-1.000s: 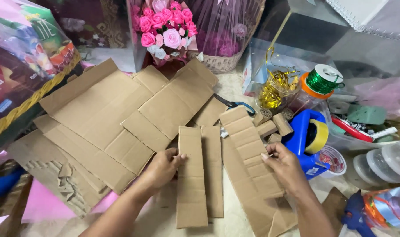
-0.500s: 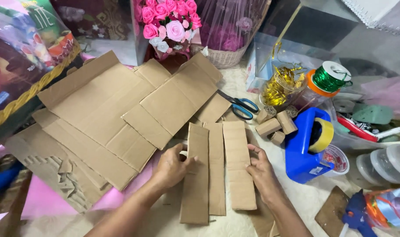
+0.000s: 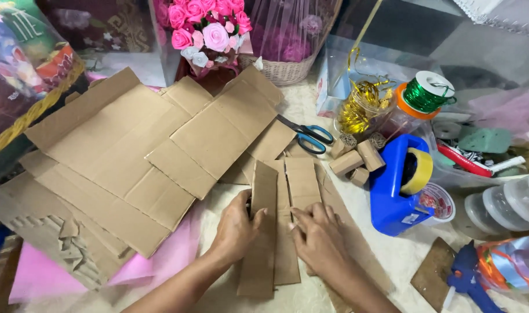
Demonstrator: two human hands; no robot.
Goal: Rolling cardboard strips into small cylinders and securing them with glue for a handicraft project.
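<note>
I'm aligning cardboard strips (image 3: 276, 232): left hand (image 3: 236, 227) pinching the upright strip (image 3: 261, 226), right hand (image 3: 317, 236) pressing flat, ungripped, at 3 o'clock. Next move needs edges flush.

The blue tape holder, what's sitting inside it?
Inside the blue tape holder sits a yellowish roll of tape, standing on edge near the top. Only the roll's outer side shows; its far half and the spindle are hidden by the blue body.
</note>
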